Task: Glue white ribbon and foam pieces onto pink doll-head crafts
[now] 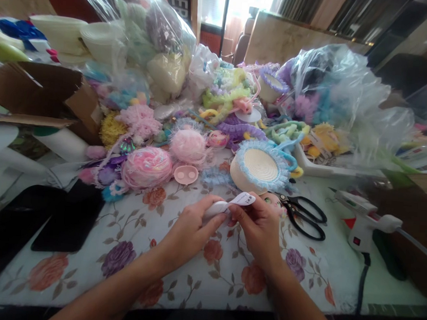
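Both my hands meet over the flowered tablecloth [128, 232] near its front edge. My left hand [190, 229] is closed around a small white oblong object [217, 208]. My right hand [258, 226] pinches a white paper tag [244, 199] at that object's tip. Just behind my hands lies a small straw hat with blue lace trim [260, 165]. A doll-like face [271, 200] peeks out behind my right hand.
Black scissors [302, 215] lie right of my hands, a white glue gun [362, 221] farther right. Pink pompoms and yarn [147, 167], ribbons and lace trims crowd the middle. Plastic bags [335, 85] of supplies, a cardboard box [38, 94] and a black object [68, 220] stand around.
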Motion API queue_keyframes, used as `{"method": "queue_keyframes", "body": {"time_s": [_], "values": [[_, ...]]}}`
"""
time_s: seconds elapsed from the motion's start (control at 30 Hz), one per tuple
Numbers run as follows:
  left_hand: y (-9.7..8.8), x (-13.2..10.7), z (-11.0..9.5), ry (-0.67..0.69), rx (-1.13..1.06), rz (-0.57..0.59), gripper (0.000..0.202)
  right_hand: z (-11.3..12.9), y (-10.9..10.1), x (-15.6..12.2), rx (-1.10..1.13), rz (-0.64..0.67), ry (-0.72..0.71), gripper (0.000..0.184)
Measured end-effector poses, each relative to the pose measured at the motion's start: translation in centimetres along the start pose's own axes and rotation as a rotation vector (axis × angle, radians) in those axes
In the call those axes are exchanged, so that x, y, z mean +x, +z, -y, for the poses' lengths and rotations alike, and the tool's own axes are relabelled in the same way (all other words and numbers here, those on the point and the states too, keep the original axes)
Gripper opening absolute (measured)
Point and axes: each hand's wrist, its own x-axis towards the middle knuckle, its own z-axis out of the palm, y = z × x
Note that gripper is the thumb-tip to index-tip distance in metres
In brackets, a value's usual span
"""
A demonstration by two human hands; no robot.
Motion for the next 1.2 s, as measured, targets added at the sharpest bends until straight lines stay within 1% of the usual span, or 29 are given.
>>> {"method": "queue_keyframes", "body": {"time_s": [0.13,0.3,0.5,0.77,0.9,0.97,1.1,1.2], "values": [[-0.08,0.07,-0.17,-0.005,0.004,0.007,0.026,-0.15,0.02,-0.07,0.009,-0.009,0.019,0.02],[-0.19,0.2,-0.16,-0.02,-0.05,0.035,0.026,-0.15,0.05,-0.05,-0.027,-0.028,0.043,0.022],[-0.14,0.28,0.11,-0.017,-0.127,0.036,0.027,0.03,0.19,0.06,-0.047,-0.026,0.038,0.022],[-0.07,0.54,0.39,-0.046,-0.197,0.053,0.031,-0.29,0.17,0.05,-0.059,-0.07,0.036,0.023],[-0.14,0.77,0.41,-0.089,-0.243,0.016,0.033,-0.21,0.21,-0.01,-0.006,-0.039,0.069,0.027],[-0.15,0.89,0.34,-0.097,-0.285,-0.002,0.034,-0.18,0.21,0.0,0.009,-0.03,0.078,0.025],[-0.11,1.0,-0.03,-0.102,-0.391,-0.045,0.033,-0.36,0.18,0.13,-0.087,0.021,0.003,0.017],[0.04,0.92,-0.25,-0.085,-0.382,-0.087,0.033,-0.55,0.19,0.17,-0.11,0.043,-0.03,0.015]]}}
